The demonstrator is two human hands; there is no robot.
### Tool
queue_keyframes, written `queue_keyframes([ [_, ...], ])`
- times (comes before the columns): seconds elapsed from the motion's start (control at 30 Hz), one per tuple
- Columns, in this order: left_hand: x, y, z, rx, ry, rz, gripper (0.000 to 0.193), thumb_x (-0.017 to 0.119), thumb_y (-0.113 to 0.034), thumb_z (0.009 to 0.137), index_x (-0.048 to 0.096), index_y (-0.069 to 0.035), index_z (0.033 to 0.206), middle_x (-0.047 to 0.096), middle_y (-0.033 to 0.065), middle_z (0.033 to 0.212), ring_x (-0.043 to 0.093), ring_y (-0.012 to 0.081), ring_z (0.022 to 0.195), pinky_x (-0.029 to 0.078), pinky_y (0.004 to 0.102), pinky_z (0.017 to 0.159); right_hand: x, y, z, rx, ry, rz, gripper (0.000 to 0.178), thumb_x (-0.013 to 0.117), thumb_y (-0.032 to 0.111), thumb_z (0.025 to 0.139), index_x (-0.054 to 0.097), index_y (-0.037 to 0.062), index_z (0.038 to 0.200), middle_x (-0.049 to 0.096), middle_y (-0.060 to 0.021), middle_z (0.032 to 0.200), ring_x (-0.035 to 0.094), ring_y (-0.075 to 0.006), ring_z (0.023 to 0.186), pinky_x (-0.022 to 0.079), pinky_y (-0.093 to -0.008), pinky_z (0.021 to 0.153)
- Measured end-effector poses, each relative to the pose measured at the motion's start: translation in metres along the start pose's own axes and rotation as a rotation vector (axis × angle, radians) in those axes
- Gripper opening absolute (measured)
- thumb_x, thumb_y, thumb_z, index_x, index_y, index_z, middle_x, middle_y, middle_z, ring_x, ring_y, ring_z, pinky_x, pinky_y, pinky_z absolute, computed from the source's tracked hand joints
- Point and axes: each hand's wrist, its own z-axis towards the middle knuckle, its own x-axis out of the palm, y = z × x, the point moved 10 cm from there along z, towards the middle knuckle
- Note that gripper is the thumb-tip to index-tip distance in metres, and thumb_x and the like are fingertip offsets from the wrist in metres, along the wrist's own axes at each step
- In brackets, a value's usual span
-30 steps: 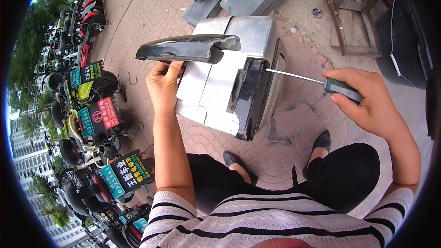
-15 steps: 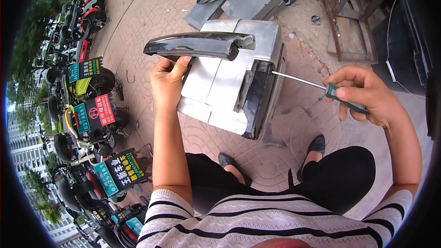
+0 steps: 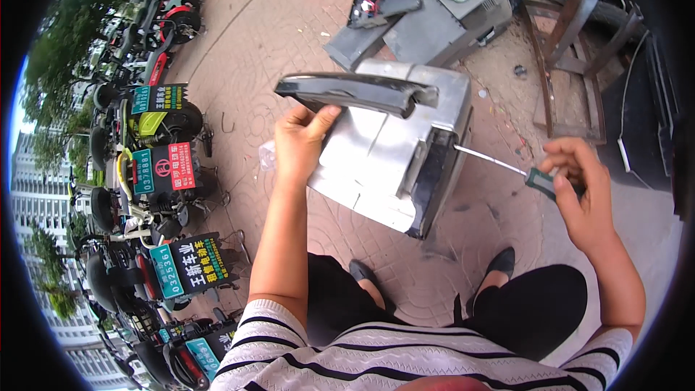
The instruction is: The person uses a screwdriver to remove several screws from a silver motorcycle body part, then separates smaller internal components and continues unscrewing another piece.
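A box-shaped silvery metal casing (image 3: 362,145) stands in front of me, with a dark panel (image 3: 433,181) along its right side. My left hand (image 3: 300,137) is closed on the lower edge of a glossy black curved bar (image 3: 347,92), thumb on top; its hidden fingers are underneath. The bar lies raised over the casing's upper part, its right end jagged. My right hand (image 3: 585,192) grips a screwdriver (image 3: 541,182) by its green and grey handle. The screwdriver's shaft points left, and its tip meets the upper right corner of the dark panel.
Beyond the casing lie grey plastic housings (image 3: 420,36) with loose wires. A rusty metal frame (image 3: 572,72) stands at the far right, beside a dark panel with a cord (image 3: 624,152). Parked scooters (image 3: 166,195) line the left side. My shoes (image 3: 499,261) rest on the paving close to the casing.
The whole view has shifted, so the casing sits lower and further right. My right fingers have loosened and spread somewhat on the screwdriver handle; its tip stays at the panel's corner.
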Motion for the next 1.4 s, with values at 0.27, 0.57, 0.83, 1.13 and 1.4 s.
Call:
queue_keyframes([
  [0.27, 0.001, -0.013, -0.001, 0.041, 0.051, 0.030, 0.023, 0.080, -0.021, 0.082, 0.072, -0.001, 0.090, 0.065, -0.0011, 0.074, 0.055, 0.0056, 0.066, 0.045, 0.0228, 0.060, 0.006, -0.052, -0.021, 0.607, -0.097, 0.815, 0.038, 0.056, 0.027, 0.090, 0.059, -0.0059, 0.108, 0.068, -0.0246, 0.093, 0.062, -0.0230, 0.061, 0.049, -0.0300, 0.050],
  [0.57, 0.005, -0.019, -0.005, 0.045, 0.029, 0.075, 0.029, 0.081, -0.028, 0.081, 0.071, 0.000, 0.085, 0.064, -0.0004, 0.070, 0.054, 0.0059, 0.062, 0.044, 0.0238, 0.056, 0.016, -0.052, -0.021, 0.638, 0.285, 0.553, 0.021, 0.065, 0.009, 0.089, 0.062, -0.0063, 0.103, 0.068, -0.0171, 0.087, 0.057, -0.0161, 0.053, 0.041, -0.0260, 0.042],
  [0.83, 0.003, -0.018, -0.004, 0.023, 0.017, 0.054, 0.028, 0.080, -0.026, 0.082, 0.071, 0.001, 0.086, 0.065, 0.0000, 0.070, 0.055, 0.0062, 0.062, 0.045, 0.0236, 0.057, 0.003, 0.040, -0.014, -0.310, -0.044, -0.382, 0.031, 0.073, 0.003, 0.072, 0.067, 0.0034, 0.101, 0.067, -0.0123, 0.088, 0.068, -0.0263, 0.076, 0.050, -0.0310, 0.066],
  [1.13, 0.005, -0.012, -0.002, 0.035, 0.028, 0.031, 0.032, 0.082, -0.031, 0.079, 0.074, -0.002, 0.091, 0.069, 0.0025, 0.076, 0.060, 0.0073, 0.068, 0.047, 0.0236, 0.062, 0.012, -0.006, -0.010, 0.054, 0.190, -0.123, 0.027, 0.070, 0.004, 0.076, 0.065, -0.0022, 0.102, 0.066, -0.0149, 0.090, 0.064, -0.0262, 0.075, 0.049, -0.0315, 0.067],
  [1.4, 0.004, -0.015, -0.003, 0.032, 0.017, 0.104, 0.037, 0.083, -0.035, 0.077, 0.071, -0.001, 0.082, 0.064, 0.0009, 0.067, 0.055, 0.0071, 0.060, 0.044, 0.0256, 0.054, 0.019, 0.047, -0.023, -0.515, -0.099, -0.813, 0.036, 0.067, -0.001, 0.072, 0.064, 0.0018, 0.108, 0.061, -0.0139, 0.084, 0.060, -0.0354, 0.081, 0.049, -0.0374, 0.069],
])
